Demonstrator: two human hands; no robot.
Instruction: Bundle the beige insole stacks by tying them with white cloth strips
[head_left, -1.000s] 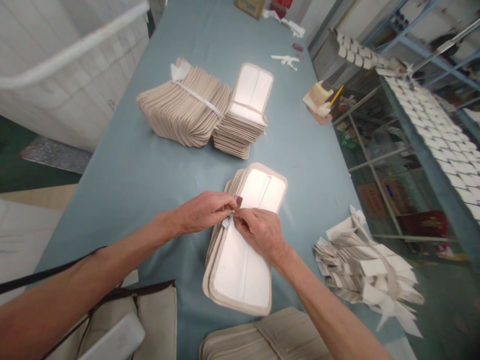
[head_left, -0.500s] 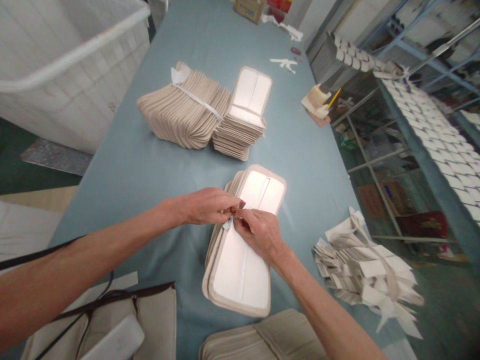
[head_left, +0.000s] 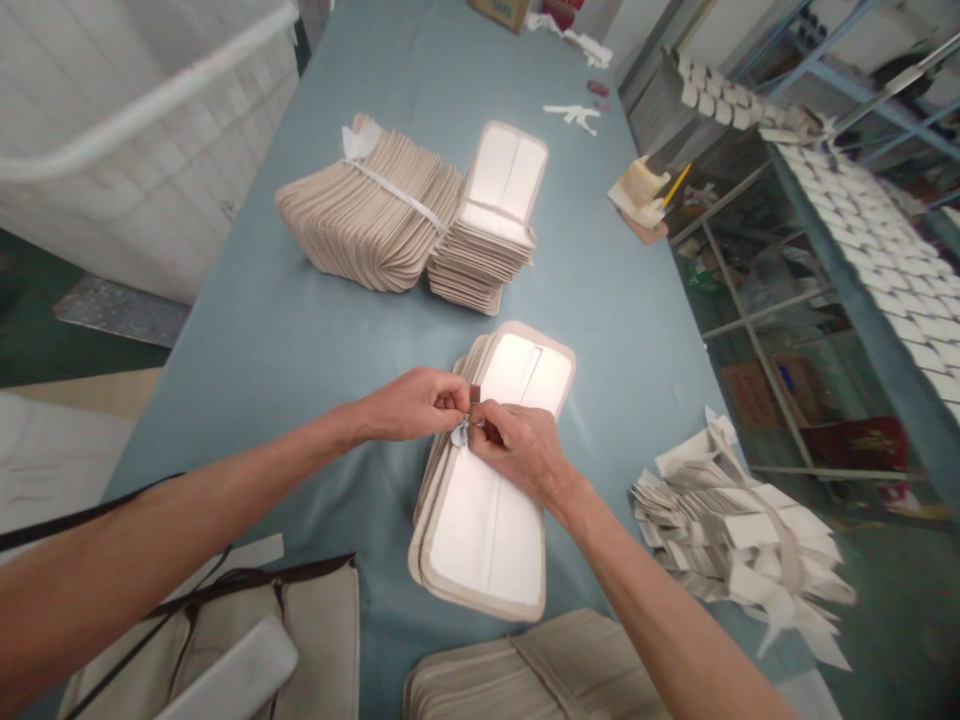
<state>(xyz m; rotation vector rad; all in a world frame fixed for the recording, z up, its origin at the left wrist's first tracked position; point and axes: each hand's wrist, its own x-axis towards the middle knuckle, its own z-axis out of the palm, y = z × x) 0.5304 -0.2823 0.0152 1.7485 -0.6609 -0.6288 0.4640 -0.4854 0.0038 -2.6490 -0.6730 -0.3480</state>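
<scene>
1. Since the frame half a second ago, the left hand [head_left: 412,404] has drawn slightly up and away from the right hand [head_left: 523,447]; a narrow gap now shows between their fingertips, and a small dark red piece [head_left: 475,394] is plainer just beyond them.
2. Both hands are nearly closed, thumb against curled fingers, and seem to pinch a thin whitish tie [head_left: 460,435]; exactly how much each has hold of is too small to tell.
3. Directly under the right hand, at the left hand's fingertips, lies the beige-edged stack [head_left: 487,545] on the desk [head_left: 600,330], its white panel facing up.
4. Beyond the hands stand a banded bundle [head_left: 375,220] and a white-topped stack [head_left: 504,170]; right of them lies a pile of strips [head_left: 742,545], and nearer the body another beige stack [head_left: 555,660].
5. My judgement: the step in hand is working the tie's knot, tightening or loosening unclear; the next move calls for a firm pinch on both ends without shifting the layers.
</scene>
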